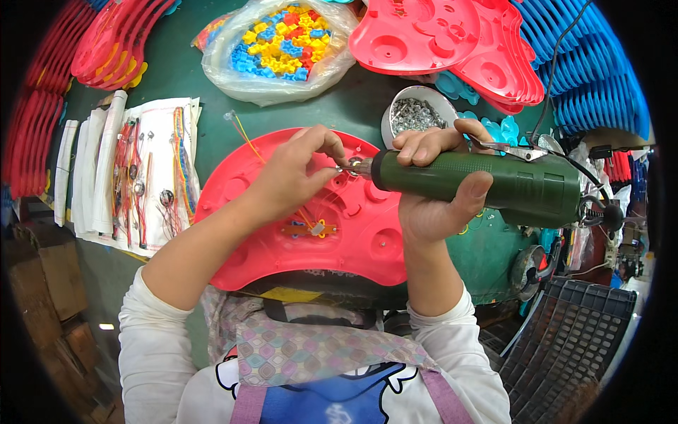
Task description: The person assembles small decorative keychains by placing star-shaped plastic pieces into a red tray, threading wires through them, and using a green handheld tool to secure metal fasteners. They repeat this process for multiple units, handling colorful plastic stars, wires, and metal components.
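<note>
My right hand (445,191) is wrapped around a thick green electric screwdriver (487,180), held level with its metal tip pointing left. At that tip, the thumb and forefinger of my left hand (296,169) are pinched together; a tiny shiny piece shows there, too small to name. Beneath both hands lies a red molded plastic panel (311,263) with round recesses. An orange strip (300,230) with a small white connector (318,229) and thin wires sits on the panel. Thin yellow and red wires (242,133) stick out past its upper left edge.
Beyond the panel stand a bowl of small metal screws (418,116) and a plastic bag of colored star pieces (286,46). Wired parts (139,187) lie on white sheeting at left. Stacked red panels (424,32) and blue parts (593,78) fill the far right. A dark crate (572,339) stands lower right.
</note>
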Available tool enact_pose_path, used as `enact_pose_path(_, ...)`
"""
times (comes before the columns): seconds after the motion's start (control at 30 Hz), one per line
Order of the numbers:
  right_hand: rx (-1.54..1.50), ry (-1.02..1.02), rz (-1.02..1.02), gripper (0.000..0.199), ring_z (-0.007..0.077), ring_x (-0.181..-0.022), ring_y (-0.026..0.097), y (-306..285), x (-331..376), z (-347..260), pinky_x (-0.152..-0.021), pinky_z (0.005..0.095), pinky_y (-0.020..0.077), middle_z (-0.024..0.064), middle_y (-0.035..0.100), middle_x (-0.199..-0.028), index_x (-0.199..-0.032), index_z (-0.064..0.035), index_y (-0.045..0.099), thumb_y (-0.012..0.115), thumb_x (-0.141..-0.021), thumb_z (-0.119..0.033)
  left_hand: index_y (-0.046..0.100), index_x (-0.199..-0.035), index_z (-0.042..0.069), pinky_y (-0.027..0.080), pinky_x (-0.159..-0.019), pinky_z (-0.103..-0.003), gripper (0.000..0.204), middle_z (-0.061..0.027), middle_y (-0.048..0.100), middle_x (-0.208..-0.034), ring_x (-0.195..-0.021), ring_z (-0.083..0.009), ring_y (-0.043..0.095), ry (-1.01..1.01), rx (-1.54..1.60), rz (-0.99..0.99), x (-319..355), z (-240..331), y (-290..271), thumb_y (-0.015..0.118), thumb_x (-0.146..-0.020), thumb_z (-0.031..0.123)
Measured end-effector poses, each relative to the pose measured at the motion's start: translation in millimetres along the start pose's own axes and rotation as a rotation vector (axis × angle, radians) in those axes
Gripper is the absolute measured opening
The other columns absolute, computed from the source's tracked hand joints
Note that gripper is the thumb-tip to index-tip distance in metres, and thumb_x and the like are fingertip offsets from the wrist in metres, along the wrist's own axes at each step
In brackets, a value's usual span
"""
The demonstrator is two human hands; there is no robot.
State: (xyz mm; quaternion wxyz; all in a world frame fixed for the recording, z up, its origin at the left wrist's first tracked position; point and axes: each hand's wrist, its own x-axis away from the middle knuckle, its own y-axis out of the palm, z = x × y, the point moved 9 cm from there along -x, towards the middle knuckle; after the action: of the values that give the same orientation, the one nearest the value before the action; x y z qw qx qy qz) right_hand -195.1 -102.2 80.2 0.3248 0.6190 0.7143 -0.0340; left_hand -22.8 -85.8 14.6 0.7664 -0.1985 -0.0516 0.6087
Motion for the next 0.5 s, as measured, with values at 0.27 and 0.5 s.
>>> enact_pose_path(0.27, -0.036, -0.043, -0.049, 0.069, 0.0220, -0.076, 0.062, 9.4, 1.8, -1.7, -0.080, 0.0450, 0.0552, 0.0094, 0.061, -0.084, -0.135, -0.0066, 0.046, 0.058, -0.098, -0.064, 0.060, -0.110, 0.003, 0.055, -0.090, -0.035, 0.026, -0.0084, 0.068, -0.106, -0.099, -0.0216, 0.069, 0.101, -0.016, 0.018, -0.1, -1.4, -1.0, 0.072, -0.088, -0.002)
enact_pose_path(0.5, -0.086, -0.050, 0.006, 0.069, 0.0224, -0.076, 0.067, -2.4, 2.8, 2.2, -0.080, 0.0450, 0.0596, 0.0115, 0.064, -0.087, -0.135, -0.0018, 0.042, 0.067, -0.098, -0.054, 0.063, -0.108, 0.003, 0.050, -0.098, -0.040, 0.033, -0.0123, 0.059, -0.118, -0.113, -0.0300, 0.060, 0.186, -0.211, 0.117, -2.6, 0.3, -8.0, 0.081, -0.080, 0.005)
